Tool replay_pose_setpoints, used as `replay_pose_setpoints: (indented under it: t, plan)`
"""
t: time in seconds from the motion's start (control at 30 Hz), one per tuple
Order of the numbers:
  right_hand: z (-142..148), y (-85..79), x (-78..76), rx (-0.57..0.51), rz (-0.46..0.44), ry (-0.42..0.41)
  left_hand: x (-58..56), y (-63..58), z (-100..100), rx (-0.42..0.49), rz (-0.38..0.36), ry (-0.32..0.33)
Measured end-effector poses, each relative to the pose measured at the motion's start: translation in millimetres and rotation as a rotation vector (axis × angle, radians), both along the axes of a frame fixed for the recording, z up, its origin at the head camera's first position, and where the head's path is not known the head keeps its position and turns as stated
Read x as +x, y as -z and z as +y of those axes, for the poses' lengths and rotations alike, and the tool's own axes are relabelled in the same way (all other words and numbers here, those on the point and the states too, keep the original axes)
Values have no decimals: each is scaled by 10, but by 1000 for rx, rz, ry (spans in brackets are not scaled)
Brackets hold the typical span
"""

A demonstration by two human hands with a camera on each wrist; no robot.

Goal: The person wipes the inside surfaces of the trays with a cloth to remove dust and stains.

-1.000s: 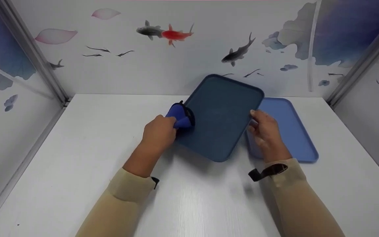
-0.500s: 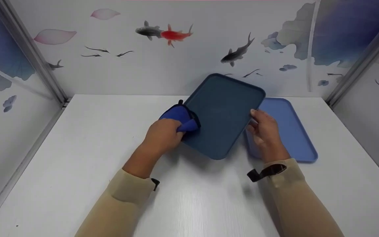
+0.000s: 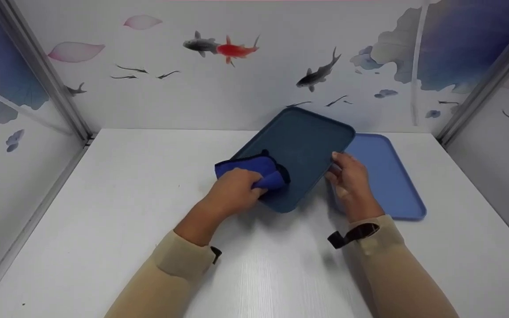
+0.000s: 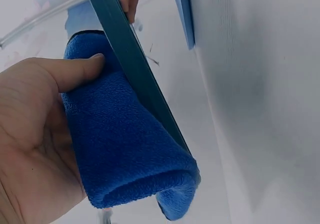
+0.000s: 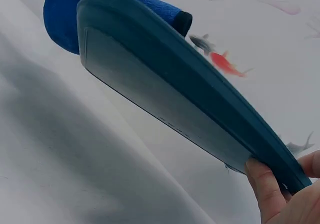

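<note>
A dark teal tray (image 3: 303,141) is held tilted above the table. My right hand (image 3: 352,183) pinches its right edge, thumb on the upper face and fingers beneath, as the right wrist view also shows. In my left hand (image 3: 234,194) is a folded blue cloth (image 3: 252,165) with dark edging, pressed on the tray's near left part. The left wrist view has the thumb lying over the plush cloth (image 4: 120,134), which laps over the tray's rim (image 4: 145,83). Seen from below in the right wrist view, the tray's underside (image 5: 160,98) is bare, and the cloth (image 5: 62,21) sticks out past its corner.
A lighter blue tray (image 3: 385,176) lies flat on the white table (image 3: 117,212), right of and partly behind the right hand. Printed panels with fish and leaves (image 3: 237,88) wall in the back and both sides, joined by metal posts (image 3: 47,70).
The left hand and cloth have slid right and toward the near corner of the teal tray. The teal tray's far edge has dipped slightly; the right hand keeps its grip, shifted a little left.
</note>
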State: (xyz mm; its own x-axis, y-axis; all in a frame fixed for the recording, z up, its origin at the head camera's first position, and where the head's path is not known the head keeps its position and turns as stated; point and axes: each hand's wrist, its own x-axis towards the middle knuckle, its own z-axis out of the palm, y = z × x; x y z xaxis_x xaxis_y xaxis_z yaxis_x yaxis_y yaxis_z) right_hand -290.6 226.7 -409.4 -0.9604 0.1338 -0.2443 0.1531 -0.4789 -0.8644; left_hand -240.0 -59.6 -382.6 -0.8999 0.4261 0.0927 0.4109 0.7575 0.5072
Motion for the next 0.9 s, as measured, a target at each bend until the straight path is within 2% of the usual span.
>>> replay_pose_setpoints:
  t: [0.3, 0.5, 0.63, 0.9]
  plan:
    - [-31, 25, -2, -75, -17, 40, 98, 29, 169, 57, 11, 130]
    - [-51, 0, 15, -55, -51, 3, 127, 42, 225, 90, -12, 141]
    - [-56, -5, 17, -68, -53, 11, 151, 43, 263, 113, -14, 136]
    - [-74, -7, -2, -135, -54, 30, 154, 84, 317, 124, 56, 151]
